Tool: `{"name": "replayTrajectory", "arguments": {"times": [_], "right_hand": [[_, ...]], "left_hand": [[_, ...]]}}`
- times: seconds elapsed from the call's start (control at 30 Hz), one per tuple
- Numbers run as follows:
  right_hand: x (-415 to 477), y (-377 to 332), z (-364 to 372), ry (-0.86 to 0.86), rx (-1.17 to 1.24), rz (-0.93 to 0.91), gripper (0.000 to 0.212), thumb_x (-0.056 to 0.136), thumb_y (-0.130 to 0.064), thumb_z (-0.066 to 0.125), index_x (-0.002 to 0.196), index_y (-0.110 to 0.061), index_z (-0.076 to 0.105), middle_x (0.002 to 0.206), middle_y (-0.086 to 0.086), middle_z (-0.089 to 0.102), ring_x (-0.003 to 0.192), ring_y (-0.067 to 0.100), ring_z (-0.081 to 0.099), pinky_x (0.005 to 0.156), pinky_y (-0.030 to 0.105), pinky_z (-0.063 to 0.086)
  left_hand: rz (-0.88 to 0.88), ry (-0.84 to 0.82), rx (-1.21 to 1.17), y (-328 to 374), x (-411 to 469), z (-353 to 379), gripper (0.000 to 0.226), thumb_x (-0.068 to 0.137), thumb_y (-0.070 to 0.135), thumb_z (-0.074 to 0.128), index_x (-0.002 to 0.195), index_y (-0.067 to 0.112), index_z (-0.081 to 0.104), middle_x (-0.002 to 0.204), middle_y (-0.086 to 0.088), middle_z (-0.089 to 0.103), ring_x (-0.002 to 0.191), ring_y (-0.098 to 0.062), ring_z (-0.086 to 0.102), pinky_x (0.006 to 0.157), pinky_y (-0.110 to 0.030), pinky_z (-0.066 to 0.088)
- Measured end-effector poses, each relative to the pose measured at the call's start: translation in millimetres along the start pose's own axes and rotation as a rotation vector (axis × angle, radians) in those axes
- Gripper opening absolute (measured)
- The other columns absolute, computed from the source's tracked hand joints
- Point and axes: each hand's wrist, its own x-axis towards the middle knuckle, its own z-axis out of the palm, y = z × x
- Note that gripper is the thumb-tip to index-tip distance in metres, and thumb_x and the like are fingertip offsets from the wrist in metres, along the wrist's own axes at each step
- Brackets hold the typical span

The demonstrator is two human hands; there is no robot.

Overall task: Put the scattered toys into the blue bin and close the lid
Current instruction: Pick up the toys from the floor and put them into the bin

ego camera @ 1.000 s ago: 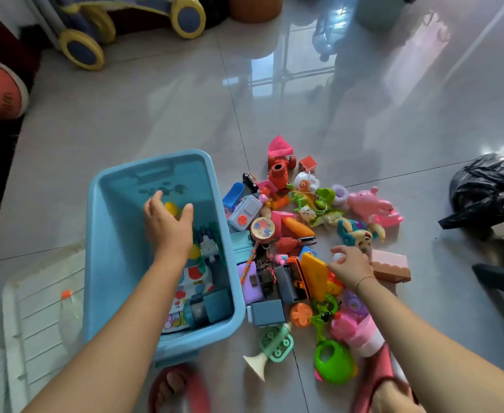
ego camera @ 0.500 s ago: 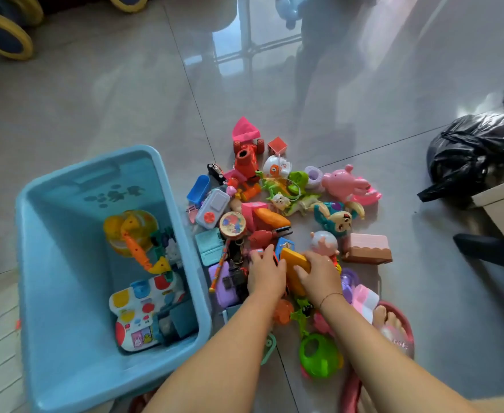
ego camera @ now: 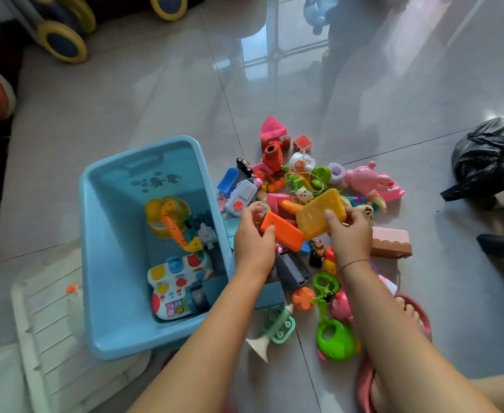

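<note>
The blue bin (ego camera: 119, 263) stands open on the tiled floor, left of a pile of scattered toys (ego camera: 304, 186). Inside it lie a yellow toy (ego camera: 167, 216) and a white keyboard toy (ego camera: 176, 284). My left hand (ego camera: 253, 236) grips an orange flat piece (ego camera: 283, 234) just right of the bin's rim. My right hand (ego camera: 349, 234) holds a yellow translucent plate (ego camera: 319, 216) joined to that orange piece, lifted above the pile. The white slatted lid (ego camera: 45, 323) lies on the floor left of the bin.
A black plastic bag (ego camera: 489, 156) sits at the right edge. A ride-on toy's wheels (ego camera: 63, 40) are at the top left. My foot in a pink slipper (ego camera: 414, 314) rests beside the pile. A green toy (ego camera: 337, 338) and a mint trumpet (ego camera: 274, 329) lie nearest me.
My left hand left the bin and joined my right hand at the pile. Both hands have lifted the orange-and-yellow toy up off the floor.
</note>
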Motion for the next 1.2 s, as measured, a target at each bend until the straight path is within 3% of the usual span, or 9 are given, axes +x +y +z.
{"name": "replayTrajectory", "arguments": {"times": [0.1,0.27,0.4,0.5,0.6,0.7,0.8,0.93,1.2], "right_hand": [[-35.6,-44.4,17.9,-0.116,0.192,-0.090,0.017,0.088,-0.022,0.062,0.101,-0.015,0.056,0.087,-0.004,0.060,0.079,0.010,0.059,0.062,0.014,0.051],[-94.4,-75.1,53.2,-0.466,0.273,-0.107,0.013,0.088,-0.021,0.062,0.098,-0.014,0.057,0.087,0.000,0.061,0.083,0.016,0.061,0.065,0.029,0.057],[-103.4,-65.7,69.5,-0.566,0.064,-0.173,0.021,0.086,-0.023,0.064,0.102,-0.009,0.064,0.095,0.004,0.067,0.091,0.016,0.062,0.084,0.032,0.054],[-81.0,-40.7,55.9,-0.452,-0.013,-0.138,0.025,0.082,-0.028,0.067,0.100,-0.011,0.066,0.100,0.005,0.069,0.093,0.018,0.065,0.088,0.038,0.053],[-51.2,5.4,20.1,-0.283,-0.216,-0.062,0.022,0.081,-0.023,0.066,0.101,-0.014,0.064,0.107,0.009,0.066,0.095,0.021,0.060,0.089,0.038,0.050],[-36.4,58.0,-19.4,-0.063,-0.420,0.083,0.036,0.076,-0.024,0.069,0.110,-0.014,0.061,0.124,0.014,0.053,0.112,0.031,0.050,0.096,0.039,0.041],[-37.3,96.5,-47.1,0.150,-0.583,0.143,0.055,0.071,-0.026,0.074,0.121,-0.017,0.054,0.139,0.013,0.036,0.125,0.037,0.035,0.105,0.045,0.029],[-33.7,126.9,-66.4,0.213,-0.577,0.283,0.078,0.070,-0.023,0.078,0.136,-0.013,0.038,0.144,0.019,0.028,0.127,0.043,0.032,0.104,0.048,0.031],[-21.3,153.4,-63.9,0.139,-0.609,0.248,0.076,0.072,-0.012,0.072,0.138,-0.011,0.034,0.136,0.027,0.040,0.128,0.039,0.031,0.108,0.038,0.017]], "left_hand": [[0.104,0.201,-0.151,12.8,-6.9,-59.2,0.029,0.088,0.008,0.059,0.113,0.021,0.052,0.104,0.006,0.057,0.085,-0.001,0.057,0.072,-0.010,0.046],[-0.132,0.620,-0.270,-42.6,-15.0,-154.2,0.027,0.079,0.009,0.065,0.101,0.024,0.057,0.100,0.001,0.061,0.096,-0.019,0.061,0.090,-0.047,0.053],[-0.342,0.646,-0.181,-68.5,-31.6,-171.2,0.034,0.083,0.009,0.061,0.116,0.016,0.055,0.122,-0.006,0.058,0.113,-0.024,0.057,0.095,-0.028,0.043],[-0.119,0.632,0.047,-51.4,-51.9,-143.2,0.040,0.083,0.011,0.062,0.122,0.009,0.053,0.127,-0.012,0.050,0.115,-0.025,0.052,0.094,-0.028,0.039],[0.348,0.464,0.199,-39.0,-79.5,-85.0,0.032,0.080,0.011,0.063,0.111,0.005,0.058,0.115,-0.013,0.054,0.110,-0.024,0.052,0.099,-0.031,0.039],[0.495,0.112,0.304,-54.1,-102.6,-24.4,0.033,0.081,0.022,0.060,0.113,0.013,0.056,0.119,-0.008,0.055,0.112,-0.019,0.050,0.101,-0.028,0.038],[0.356,-0.086,0.472,-90.8,-99.3,14.7,0.050,0.076,0.022,0.069,0.123,0.014,0.055,0.129,-0.009,0.054,0.118,-0.027,0.053,0.098,-0.039,0.047],[0.097,-0.309,0.769,-119.8,-75.3,28.3,0.067,0.087,0.030,0.061,0.145,0.017,0.029,0.151,-0.004,0.028,0.140,-0.023,0.026,0.113,-0.034,0.023],[0.142,-0.389,0.987,-126.6,-45.5,37.5,0.060,0.085,0.027,0.064,0.137,0.020,0.035,0.129,-0.006,0.043,0.116,-0.027,0.046,0.096,-0.036,0.037]]}}
